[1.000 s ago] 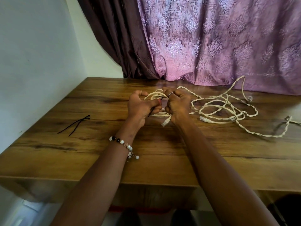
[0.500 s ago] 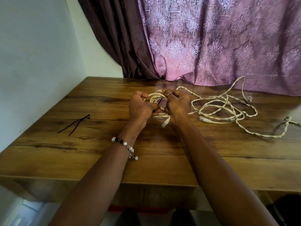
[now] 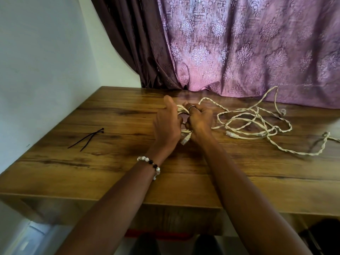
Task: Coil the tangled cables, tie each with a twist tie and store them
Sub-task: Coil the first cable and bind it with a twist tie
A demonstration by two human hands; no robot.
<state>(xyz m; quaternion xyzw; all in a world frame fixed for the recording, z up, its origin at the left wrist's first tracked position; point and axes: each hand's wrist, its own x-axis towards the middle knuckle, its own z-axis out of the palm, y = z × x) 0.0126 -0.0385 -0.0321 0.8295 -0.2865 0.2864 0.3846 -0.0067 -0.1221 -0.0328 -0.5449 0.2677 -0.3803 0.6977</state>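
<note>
Both hands at a small cable coil near the middle of the desk, toward its far edge

The right hand [image 3: 199, 119], a ring on one finger, is seen with fingers curled tight round the coiled cream cable [image 3: 182, 109]; the left hand [image 3: 167, 124] is held against the coil's left side, thumb raised, its fingers hidden behind the palm so their grip cannot be told. A white plug [image 3: 184, 140] hangs from the coil below the hands. The loose, twisted remainder of cable [image 3: 257, 124] is spread in tangled loops toward the right edge of the desk [image 3: 92, 172]. Two black ties [image 3: 87, 138] are laid crossed near the left edge, well apart from the hands
</note>
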